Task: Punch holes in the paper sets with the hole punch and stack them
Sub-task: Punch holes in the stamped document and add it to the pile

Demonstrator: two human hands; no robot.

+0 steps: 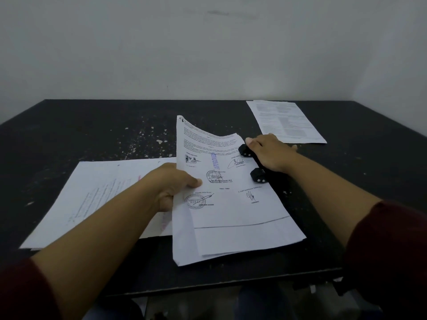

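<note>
I see the left hand (172,188) pinching the paper set (228,204) by its left edge, thumb on top and fingers curled underneath. That grip lifts the left side and lets the far corner curl upward, while the right edge lies against the hole punch (254,167) — I judge the sheets are being fed into, or held square in, the punch's slot. A hole shows near the set's raised far corner, though I cannot tell whether this edge has been punched.

The right hand (269,153) lies over the punch's long black bar, palm down, fingers spread and mostly straight, thumb pointing toward the paper. It seems placed either to steady the tool or to press it; the two black punch heads sit just beside the hand, touching the paper's edge.

On the dark table (92,135), a flat stack of papers (97,202) lies to the left, partly under the left forearm — probably the finished pile. Another paper set (285,121) rests at the far right, well apart from the punch, likely waiting its turn.

I see no tray, box or other container here; the papers lie directly on the tabletop.
</note>
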